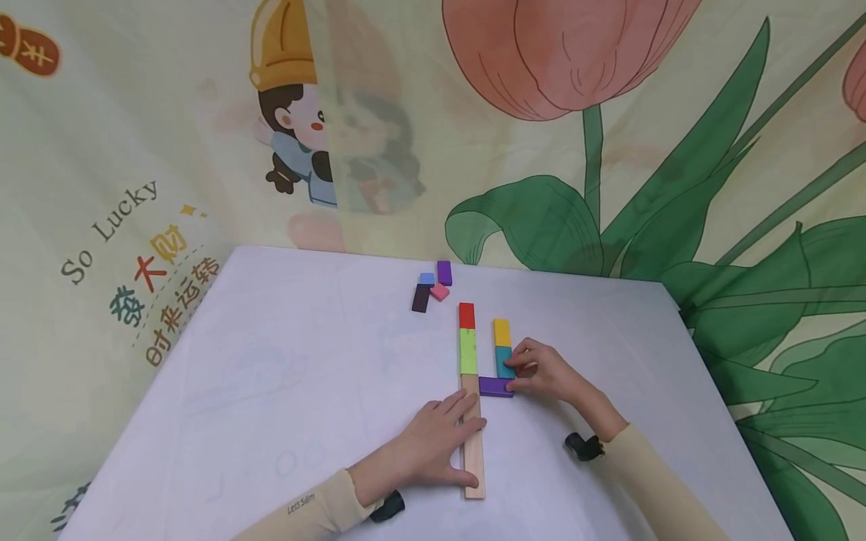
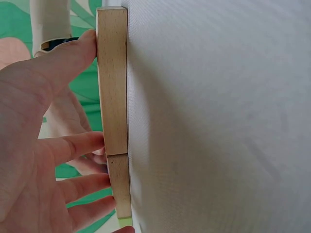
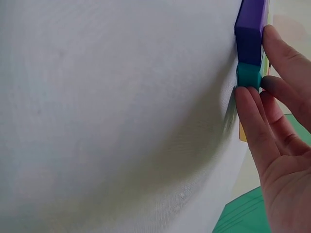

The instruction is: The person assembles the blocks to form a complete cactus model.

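A straight row on the white table holds plain wooden blocks (image 2: 112, 82), a light green block (image 1: 468, 351) and a red block (image 1: 467, 315) at its far end. My left hand (image 1: 436, 443) spreads along the wooden blocks, thumb and fingertips touching their edge. A purple block (image 1: 496, 387) lies crosswise against the row's right side. From its outer end, a teal block (image 3: 249, 75) and a yellow block (image 1: 501, 332) run away from me, parallel to the row. My right hand (image 1: 551, 372) holds the teal block with bent fingers, its thumb touching the purple block.
Toward the back edge lie a loose purple block (image 1: 443, 273), a blue block (image 1: 427, 278), a pink block (image 1: 440, 291) and a black block (image 1: 420, 298). A printed cloth (image 1: 392, 225) hangs behind the table (image 1: 271, 376).
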`<action>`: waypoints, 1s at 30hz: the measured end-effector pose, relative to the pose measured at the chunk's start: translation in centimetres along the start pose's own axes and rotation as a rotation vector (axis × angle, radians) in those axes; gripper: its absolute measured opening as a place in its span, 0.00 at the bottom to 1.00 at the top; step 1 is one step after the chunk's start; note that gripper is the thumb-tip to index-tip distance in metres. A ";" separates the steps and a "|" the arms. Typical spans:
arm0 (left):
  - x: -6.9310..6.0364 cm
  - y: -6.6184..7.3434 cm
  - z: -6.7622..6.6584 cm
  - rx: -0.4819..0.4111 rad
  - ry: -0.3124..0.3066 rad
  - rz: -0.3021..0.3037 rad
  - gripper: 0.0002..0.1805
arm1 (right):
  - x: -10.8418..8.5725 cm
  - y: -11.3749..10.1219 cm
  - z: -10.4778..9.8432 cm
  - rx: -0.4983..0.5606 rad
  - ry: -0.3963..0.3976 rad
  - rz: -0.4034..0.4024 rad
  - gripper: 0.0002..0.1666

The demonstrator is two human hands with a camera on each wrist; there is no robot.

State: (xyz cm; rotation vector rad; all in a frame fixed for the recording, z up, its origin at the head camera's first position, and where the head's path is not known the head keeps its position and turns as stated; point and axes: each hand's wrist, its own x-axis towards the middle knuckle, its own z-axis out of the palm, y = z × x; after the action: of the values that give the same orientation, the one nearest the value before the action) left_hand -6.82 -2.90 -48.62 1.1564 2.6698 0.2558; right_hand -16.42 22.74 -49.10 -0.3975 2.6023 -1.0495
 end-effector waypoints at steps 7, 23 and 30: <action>0.0 0.0 0.0 -0.006 -0.008 -0.003 0.45 | 0.0 0.0 0.0 0.005 0.003 -0.014 0.24; 0.0 0.0 0.2 0.000 0.004 0.003 0.45 | -0.1 -0.3 0.1 -0.017 -0.003 -0.015 0.22; 0.0 -0.1 0.2 -0.003 0.002 0.006 0.45 | -0.2 -0.3 0.0 -0.053 -0.021 -0.044 0.19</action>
State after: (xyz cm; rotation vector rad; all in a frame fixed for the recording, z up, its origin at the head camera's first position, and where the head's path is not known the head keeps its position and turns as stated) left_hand -6.81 -2.94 -48.86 1.1634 2.6670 0.2619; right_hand -16.17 22.61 -48.81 -0.4772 2.6185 -0.9863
